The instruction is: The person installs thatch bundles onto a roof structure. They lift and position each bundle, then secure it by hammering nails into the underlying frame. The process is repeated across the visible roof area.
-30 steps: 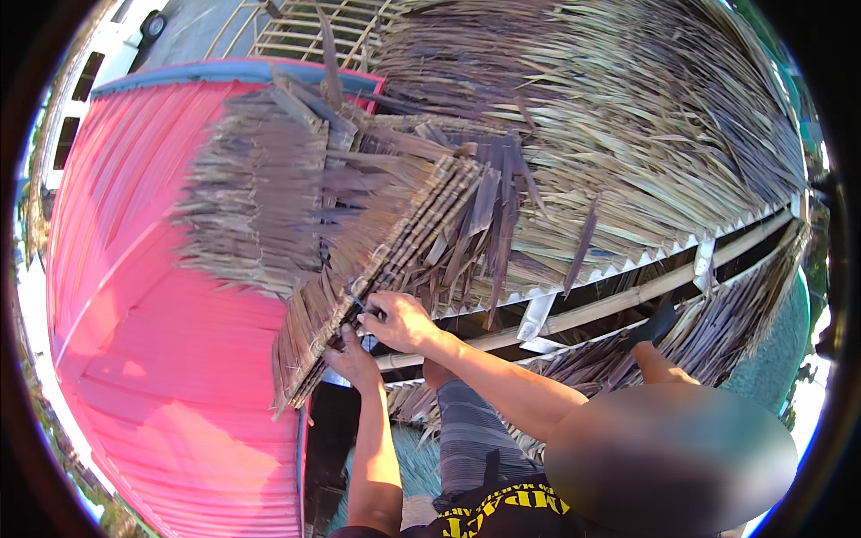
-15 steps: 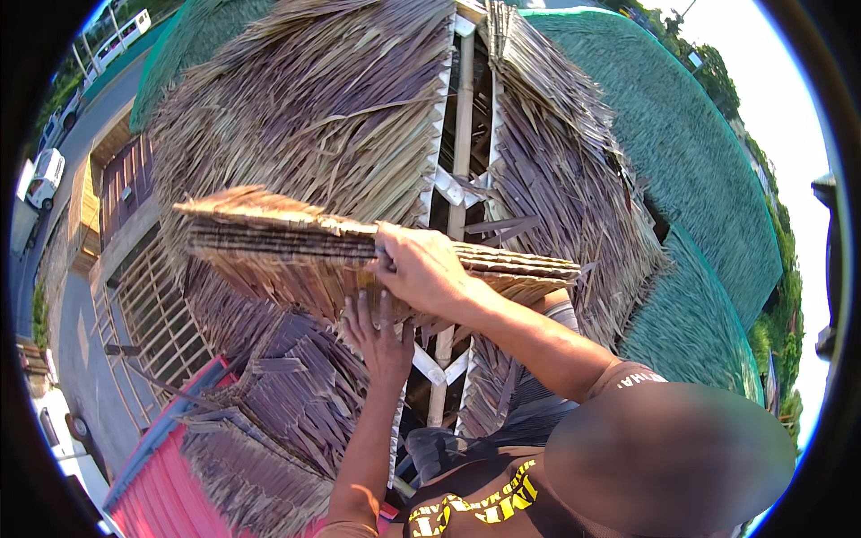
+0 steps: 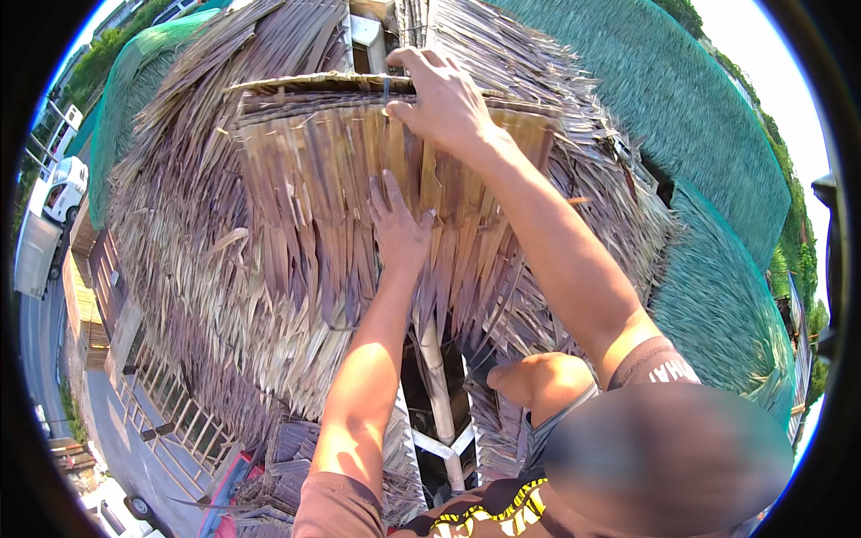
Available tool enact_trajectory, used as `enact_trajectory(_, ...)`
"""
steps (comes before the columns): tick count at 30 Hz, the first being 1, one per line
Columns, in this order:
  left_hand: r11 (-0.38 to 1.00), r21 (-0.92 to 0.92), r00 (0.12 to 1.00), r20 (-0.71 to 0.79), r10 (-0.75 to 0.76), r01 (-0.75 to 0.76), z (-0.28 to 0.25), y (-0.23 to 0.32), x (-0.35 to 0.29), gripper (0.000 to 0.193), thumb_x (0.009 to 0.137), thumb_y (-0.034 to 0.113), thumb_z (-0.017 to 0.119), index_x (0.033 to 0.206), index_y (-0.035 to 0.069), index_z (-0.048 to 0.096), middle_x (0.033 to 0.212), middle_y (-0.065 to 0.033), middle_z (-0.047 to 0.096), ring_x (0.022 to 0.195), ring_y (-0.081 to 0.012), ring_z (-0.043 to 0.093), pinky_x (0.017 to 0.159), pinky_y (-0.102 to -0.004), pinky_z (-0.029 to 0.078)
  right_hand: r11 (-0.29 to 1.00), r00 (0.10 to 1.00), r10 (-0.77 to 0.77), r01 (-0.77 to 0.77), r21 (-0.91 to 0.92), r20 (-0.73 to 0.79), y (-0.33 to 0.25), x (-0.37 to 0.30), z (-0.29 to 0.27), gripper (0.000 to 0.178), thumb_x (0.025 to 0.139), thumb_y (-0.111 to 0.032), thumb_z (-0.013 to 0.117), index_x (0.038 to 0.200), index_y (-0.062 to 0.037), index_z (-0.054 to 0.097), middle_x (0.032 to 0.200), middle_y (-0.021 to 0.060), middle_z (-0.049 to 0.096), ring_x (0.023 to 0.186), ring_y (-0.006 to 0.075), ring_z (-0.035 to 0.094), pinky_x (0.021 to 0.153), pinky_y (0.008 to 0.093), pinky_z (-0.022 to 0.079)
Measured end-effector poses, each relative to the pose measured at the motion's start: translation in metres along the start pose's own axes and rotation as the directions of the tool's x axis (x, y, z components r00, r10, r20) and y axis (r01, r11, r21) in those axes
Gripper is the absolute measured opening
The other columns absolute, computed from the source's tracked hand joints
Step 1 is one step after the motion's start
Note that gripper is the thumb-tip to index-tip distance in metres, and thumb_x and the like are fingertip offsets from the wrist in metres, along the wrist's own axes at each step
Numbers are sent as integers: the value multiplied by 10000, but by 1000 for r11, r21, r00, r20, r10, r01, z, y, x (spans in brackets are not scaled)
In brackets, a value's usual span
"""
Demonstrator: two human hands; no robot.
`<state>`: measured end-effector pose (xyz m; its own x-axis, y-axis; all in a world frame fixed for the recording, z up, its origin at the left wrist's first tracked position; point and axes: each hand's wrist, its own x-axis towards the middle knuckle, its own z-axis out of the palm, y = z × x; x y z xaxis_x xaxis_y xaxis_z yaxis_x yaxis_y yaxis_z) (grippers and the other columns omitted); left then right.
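A stack of dried palm-leaf thatch panels [image 3: 314,161] stands tilted across the roof ridge, its layered edge at the top and its leaf ends hanging toward me. My right hand [image 3: 439,94] grips the top edge, thumb on the near face and fingers over the far side. A blue tie [image 3: 387,88] shows beside that thumb. Against the near face, my left hand [image 3: 395,224] lies open with fingers spread. Below the stack, a bamboo ridge pole [image 3: 438,381] runs through the gap between the two thatched slopes.
Thatch [image 3: 188,296] covers the slope at left. Green netting [image 3: 717,296] lies over thatch at right. White brackets [image 3: 439,446] cross the ridge gap near my bent knee [image 3: 547,381]. Far below left are a wooden lattice [image 3: 179,439] and a truck [image 3: 54,215].
The stack has moved away from me up the ridge and tilted, so its near face shows more. Both arms reach farther forward with it.
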<state>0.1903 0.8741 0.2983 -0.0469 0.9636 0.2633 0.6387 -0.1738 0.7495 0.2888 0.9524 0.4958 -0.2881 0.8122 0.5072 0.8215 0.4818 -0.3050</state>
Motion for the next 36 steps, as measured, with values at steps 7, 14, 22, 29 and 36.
enact_trajectory(7, 887, 456, 955, 288, -71, -72, 118, -87, 43, 963, 878, 336, 715, 1626, 170, 134, 1668, -208, 110, 1467, -551, 197, 1101, -648, 382, 916, 799, 401, -358, -181, 448, 117, -102, 154, 887, 789, -179, 804, 1541, -256, 340, 1628, 148, 208, 1529, 392, 164, 1106, 700, 332)
enact_trajectory(14, 997, -75, 991, 129, -21, 31, 53, -117, -1, 664, 875, 218, 641, 1487, 60, 438, 1571, -196, 390, 1360, -403, 471, 1098, -454, 437, 892, 876, 440, -401, -210, 196, 61, -124, 198, 765, 879, -217, 700, 1548, -188, 330, 1643, 125, 193, 1540, 355, 140, 1141, 691, 252)
enact_trajectory(22, 702, -214, 727, 64, -684, 679, -10, -199, -353, 516, 887, 212, 641, 1351, 14, 532, 1342, -246, 593, 1184, -425, 594, 994, -481, 498, 969, 706, -239, 133, 206, 666, -163, -266, 281, 523, 882, -210, 700, 1365, -123, 522, 1421, 163, 497, 1325, 384, 472, 1051, 523, 430)
enact_trajectory(29, 289, -11, 287, -70, -955, 957, -48, -272, -745, 492, 883, 264, 635, 1310, 28, 575, 1223, -277, 627, 1104, -439, 629, 958, -499, 515, 911, 108, -409, 93, 401, 906, -326, -522, 351, 391, 886, -234, 675, 1242, -94, 593, 1251, 168, 617, 1130, 409, 614, 939, 502, 513)
enact_trajectory(36, 0, -400, -138, -315, -939, 916, -100, -349, -989, 553, 863, 256, 624, 1355, 10, 567, 1191, -291, 659, 1131, -420, 631, 967, -462, 499, 859, -87, -487, 135, 495, 869, -415, -703, 417, 373, 891, -195, 665, 1234, -62, 603, 1186, 211, 642, 1110, 409, 617, 944, 483, 503)
